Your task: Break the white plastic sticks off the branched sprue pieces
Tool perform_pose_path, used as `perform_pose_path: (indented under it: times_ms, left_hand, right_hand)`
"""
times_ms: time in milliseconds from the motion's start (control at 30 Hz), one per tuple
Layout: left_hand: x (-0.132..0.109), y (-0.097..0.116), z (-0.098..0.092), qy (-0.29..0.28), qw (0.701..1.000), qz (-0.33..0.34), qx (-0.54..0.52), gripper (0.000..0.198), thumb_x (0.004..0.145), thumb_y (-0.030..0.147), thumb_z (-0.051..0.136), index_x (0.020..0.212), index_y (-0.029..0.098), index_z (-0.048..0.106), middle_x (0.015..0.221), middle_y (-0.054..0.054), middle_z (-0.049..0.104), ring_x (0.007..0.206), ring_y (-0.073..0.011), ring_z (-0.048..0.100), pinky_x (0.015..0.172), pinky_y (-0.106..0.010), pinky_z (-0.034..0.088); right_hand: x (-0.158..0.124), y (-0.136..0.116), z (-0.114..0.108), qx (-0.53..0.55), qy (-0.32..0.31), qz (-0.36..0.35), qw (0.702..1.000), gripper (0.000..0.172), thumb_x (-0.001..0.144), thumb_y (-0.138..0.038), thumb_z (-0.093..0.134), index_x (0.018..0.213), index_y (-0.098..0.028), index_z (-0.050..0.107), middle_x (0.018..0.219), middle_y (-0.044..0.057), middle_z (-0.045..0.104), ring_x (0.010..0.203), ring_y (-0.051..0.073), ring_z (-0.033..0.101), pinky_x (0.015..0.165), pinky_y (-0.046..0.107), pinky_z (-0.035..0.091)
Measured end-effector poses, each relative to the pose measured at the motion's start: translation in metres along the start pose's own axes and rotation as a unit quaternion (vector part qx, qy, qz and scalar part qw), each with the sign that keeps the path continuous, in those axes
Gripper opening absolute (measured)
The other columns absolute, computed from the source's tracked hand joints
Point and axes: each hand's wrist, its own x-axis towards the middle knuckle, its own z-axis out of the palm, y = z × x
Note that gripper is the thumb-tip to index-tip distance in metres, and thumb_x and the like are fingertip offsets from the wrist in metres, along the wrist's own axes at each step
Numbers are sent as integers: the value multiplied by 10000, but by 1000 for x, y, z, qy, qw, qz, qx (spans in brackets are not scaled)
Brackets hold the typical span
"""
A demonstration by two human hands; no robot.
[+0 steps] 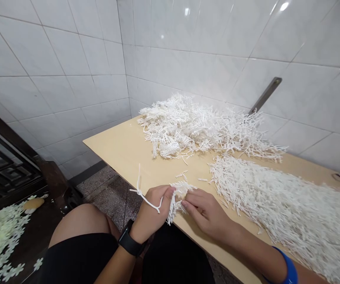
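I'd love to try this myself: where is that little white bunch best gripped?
Probably around its gathered middle, from the left, as the left hand does: the bunch fans out into loose tips at both ends, so only the pinched waist looks compact enough to hold.

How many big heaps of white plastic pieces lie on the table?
2. A tangled heap lies far back by the wall; a heap of straight pieces lies nearer, beside the right hand, which pinches a small bunch.

Two hands [151,213] [205,211], one white bunch [179,197], two white heaps [199,128] [282,205], one table [119,148].
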Motion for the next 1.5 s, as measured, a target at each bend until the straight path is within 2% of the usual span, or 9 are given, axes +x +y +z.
perform_pose_path:
  times_ms: [233, 367, 467, 667, 900, 1067, 1267, 1400, 1500]
  left_hand:
    - [4, -17, -18, 87, 994, -25, 54, 285, 918, 213, 368, 658, 189, 483, 599, 2, 509, 576, -149, 474, 574, -252, 345]
    - [3, -32, -50, 211, 972, -105, -1, 241, 904, 246, 403, 688, 190, 494, 581, 23, 481, 537, -137, 451, 526, -237, 337]
    - [-1, -27, -60, 162, 979, -113, -57, 335, 936, 340, 399, 635, 199, 443, 544, 46, 422, 489, -114, 392, 492, -230, 307]
    - [-7, -6, -32, 40, 991, -79, -102, 422, 963, 404, 372, 601, 192, 416, 542, 45, 403, 515, -108, 386, 524, -235, 312]
    - [-8, -1, -4, -2, 995, -42, -86, 421, 978, 374, 353, 613, 185, 440, 566, 28, 465, 548, -118, 440, 577, -247, 338]
    - [-6, -2, 5, 67, 997, -27, -15, 373, 952, 316, 354, 602, 200, 404, 548, 25, 449, 534, -131, 434, 554, -256, 314]
    - [1, -21, -18, 161, 984, -63, -33, 264, 872, 286, 454, 623, 199, 478, 567, 11, 510, 552, -151, 477, 554, -252, 342]
    - [6, -36, -52, 236, 966, -94, -50, 264, 900, 318, 405, 667, 205, 458, 565, 31, 469, 507, -131, 427, 514, -237, 330]
    - [4, -32, -56, 180, 976, -94, -76, 343, 927, 380, 397, 641, 201, 455, 536, 43, 444, 472, -116, 407, 482, -229, 315]
  right_hand:
    - [0, -2, -5, 0, 21, -72, 997, 351, 949, -158, 413, 606, -214, 365, 576, -20, 394, 553, 134, 405, 566, 282, 332]
    - [-4, 9, -6, -34, 62, -66, 995, 363, 969, -172, 380, 608, -208, 407, 571, -9, 421, 551, 140, 421, 575, 289, 334]
    - [-2, 21, -5, -108, 40, -2, 993, 361, 986, -248, 428, 636, -190, 491, 617, 9, 511, 611, 150, 483, 629, 297, 342]
    - [1, 27, -6, -204, 47, 100, 973, 408, 1010, -286, 376, 643, -179, 518, 613, 1, 563, 596, 144, 490, 670, 319, 303]
    - [-3, 13, -3, -130, 74, -17, 989, 337, 1000, -383, 371, 787, -175, 531, 675, 25, 545, 630, 163, 472, 644, 300, 328]
    - [-3, 8, 4, -102, -35, -119, 987, 315, 980, -218, 400, 669, -197, 451, 611, 8, 498, 602, 150, 419, 619, 287, 314]
    - [-3, 5, 2, -82, 4, -151, 985, 319, 929, -140, 437, 624, -208, 372, 562, -13, 439, 556, 136, 367, 592, 288, 285]
    - [-5, 12, 1, -105, 40, -120, 986, 347, 945, -152, 423, 605, -205, 378, 552, -14, 441, 547, 132, 383, 595, 277, 300]
    - [-1, 19, 0, -170, 12, -29, 985, 352, 972, -237, 454, 622, -191, 466, 585, -5, 515, 583, 137, 460, 634, 279, 323]
